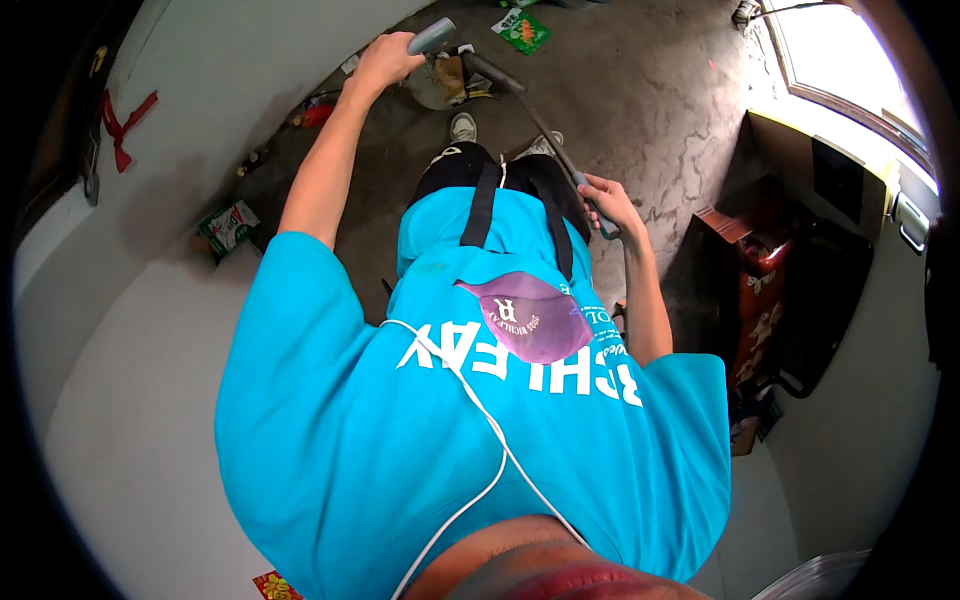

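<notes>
My left hand [388,62] is raised at the far left, closed around a short grey cylindrical handle [432,36]. What that handle joins to cannot be made out. My right hand [612,205] is closed on the grey grip of a long dark rod [550,135]. The rod slants up and left in front of my legs and bends near its far end, close to my left hand. Beneath that end, a translucent container or bag [428,88] and a brown scrap [450,75] lie on the floor.
Green packets [522,31] [230,226] and small litter lie on the grey floor [660,100]. A red object [317,115] is near the left wall. Dark, glossy red-brown furniture [765,260] stands at right, below a bright window [850,60]. A white cable [480,405] hangs over my blue shirt.
</notes>
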